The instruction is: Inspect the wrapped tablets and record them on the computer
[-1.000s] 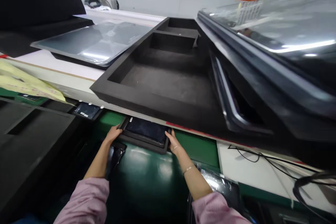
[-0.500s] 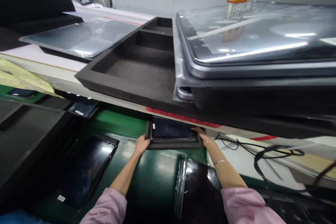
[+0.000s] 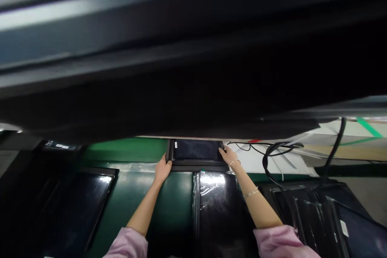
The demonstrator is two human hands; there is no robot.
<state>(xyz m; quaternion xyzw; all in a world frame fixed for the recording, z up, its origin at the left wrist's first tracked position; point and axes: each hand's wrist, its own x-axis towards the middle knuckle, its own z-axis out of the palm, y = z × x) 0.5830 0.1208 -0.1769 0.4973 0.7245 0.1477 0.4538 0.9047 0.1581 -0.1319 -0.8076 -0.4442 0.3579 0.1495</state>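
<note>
A black foam tray point(image 3: 198, 167) holds a dark flat screen panel point(image 3: 196, 150) with a small white label at its upper left corner. The tray lies under the overhanging shelf, on the green surface. My left hand point(image 3: 163, 169) grips its left edge, thumb on top. At the right edge, my right hand point(image 3: 228, 156) is closed on the same tray, fingers at the panel's corner. Just below the tray, glossy wrapped dark panels point(image 3: 219, 209) are stacked between my forearms.
A large dark shape point(image 3: 193, 68) overhangs close across the upper view. Another dark panel point(image 3: 81, 205) lies at the left on the green surface point(image 3: 133, 197). Black cables point(image 3: 267, 161) loop at the right, above more wrapped panels point(image 3: 317, 217).
The view has moved closer under the shelf, so the dark overhang now hides the upper trays and panels. Both hands still hold the tray, and more panels show at the lower right.
</note>
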